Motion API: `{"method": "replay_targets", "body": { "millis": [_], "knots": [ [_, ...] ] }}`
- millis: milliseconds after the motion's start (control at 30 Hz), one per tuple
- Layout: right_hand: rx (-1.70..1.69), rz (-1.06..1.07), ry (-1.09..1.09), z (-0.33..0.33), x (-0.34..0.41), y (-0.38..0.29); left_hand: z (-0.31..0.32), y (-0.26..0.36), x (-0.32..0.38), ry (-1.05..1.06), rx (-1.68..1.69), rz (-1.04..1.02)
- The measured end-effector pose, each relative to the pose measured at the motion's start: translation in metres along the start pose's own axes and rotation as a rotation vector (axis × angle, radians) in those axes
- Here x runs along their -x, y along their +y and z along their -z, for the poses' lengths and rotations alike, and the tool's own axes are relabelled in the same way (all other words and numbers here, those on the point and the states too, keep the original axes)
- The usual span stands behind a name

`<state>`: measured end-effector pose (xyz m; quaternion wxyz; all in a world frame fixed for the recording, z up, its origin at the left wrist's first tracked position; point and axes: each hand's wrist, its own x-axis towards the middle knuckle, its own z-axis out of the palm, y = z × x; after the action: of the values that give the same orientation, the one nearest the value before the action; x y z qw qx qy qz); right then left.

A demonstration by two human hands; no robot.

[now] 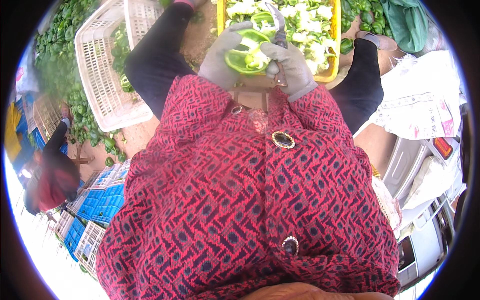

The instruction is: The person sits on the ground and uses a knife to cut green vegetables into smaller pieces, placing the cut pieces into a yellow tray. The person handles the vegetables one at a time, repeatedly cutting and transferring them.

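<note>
A green bell pepper (237, 60), cut open with pale core and seeds showing, is held between both hands above the near edge of a yellow crate (337, 41). My left hand (222, 56), in a grey glove, grips its left side. My right hand (290, 62), gloved too, has a knife with a curved blade (276, 17) in its palm, the blade pointing up and away. The right thumb and fingertips also touch the pepper's right side. Pepper cores with whitish seeds (300, 37) and green pieces fill the crate beneath.
On my left, a white plastic crate (108, 108) holds some peppers, beside a large pile of green peppers (63, 33). Another person (56, 176) is at far left near stacked blue and white crates (101, 202). Right are loose peppers (369, 17), a green bag (407, 24) and a white sack (416, 93).
</note>
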<state>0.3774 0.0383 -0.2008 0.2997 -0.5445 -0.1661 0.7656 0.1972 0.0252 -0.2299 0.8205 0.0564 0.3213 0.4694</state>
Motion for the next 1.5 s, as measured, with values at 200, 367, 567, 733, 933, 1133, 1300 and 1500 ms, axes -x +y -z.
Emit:
{"method": "replay_targets", "body": {
  "millis": [200, 367, 567, 733, 933, 1133, 1300, 1500],
  "knots": [
    [0.423, 0.045, 0.031, -0.007, 0.003, -0.008, -0.008, -0.002, 0.000, 0.154, -0.348, -0.090],
    [0.382, 0.116, -0.021, -0.014, 0.008, -0.009, -0.015, -0.001, -0.002, 0.048, -0.695, -0.219],
    [-0.115, -0.065, -0.193, -0.005, 0.016, -0.013, -0.026, 0.013, 0.003, -0.090, -0.210, -0.041],
    [-0.269, 0.006, -0.265, 0.000, 0.011, -0.001, -0.033, 0.020, 0.009, -0.081, -0.215, -0.069],
    [-0.522, 0.090, -0.402, 0.004, 0.011, -0.007, -0.032, 0.019, 0.007, -0.021, 0.095, -0.116],
    [0.987, 0.412, 0.334, 0.046, 0.002, -0.053, -0.022, 0.059, 0.009, 0.197, -0.577, -0.016],
    [1.171, 0.391, 0.498, 0.065, -0.029, -0.046, -0.013, 0.054, -0.030, -0.119, -1.574, -0.087],
    [1.068, 0.394, 0.442, 0.047, -0.030, -0.052, -0.015, 0.041, -0.088, -0.144, -1.549, 0.194]
  ]
}}
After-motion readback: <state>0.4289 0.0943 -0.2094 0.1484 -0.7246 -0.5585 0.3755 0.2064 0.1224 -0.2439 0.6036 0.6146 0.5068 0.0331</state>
